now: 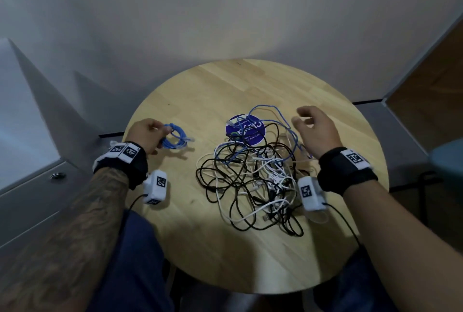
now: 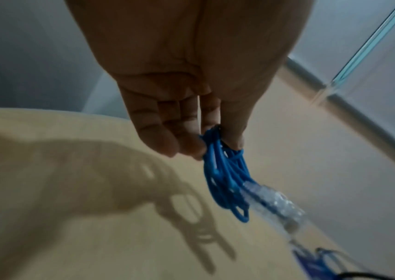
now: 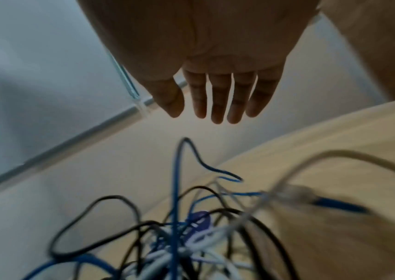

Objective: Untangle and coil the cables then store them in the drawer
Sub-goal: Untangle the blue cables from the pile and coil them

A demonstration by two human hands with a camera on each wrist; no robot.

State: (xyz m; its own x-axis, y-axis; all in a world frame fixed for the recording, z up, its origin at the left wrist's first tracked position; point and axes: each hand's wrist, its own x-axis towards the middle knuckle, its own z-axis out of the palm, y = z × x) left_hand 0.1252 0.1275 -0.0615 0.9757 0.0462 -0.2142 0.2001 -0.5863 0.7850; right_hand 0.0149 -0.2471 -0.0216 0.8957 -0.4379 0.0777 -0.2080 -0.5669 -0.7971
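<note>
A coiled blue cable (image 1: 175, 139) (image 2: 225, 181) with a clear plug hangs just over the left part of the round wooden table (image 1: 200, 236). My left hand (image 1: 147, 136) (image 2: 215, 140) pinches this coil between thumb and fingers. A tangle of black, white and blue cables (image 1: 253, 178) (image 3: 179, 236) lies in the middle right of the table. My right hand (image 1: 310, 128) (image 3: 213, 102) hovers above the tangle's far right side, fingers straight and spread, holding nothing.
A round purple sticker (image 1: 246, 130) sits on the table under the tangle's far side. A grey cabinet with a drawer front and round lock (image 1: 57, 175) stands to the left. The wall runs close behind the table.
</note>
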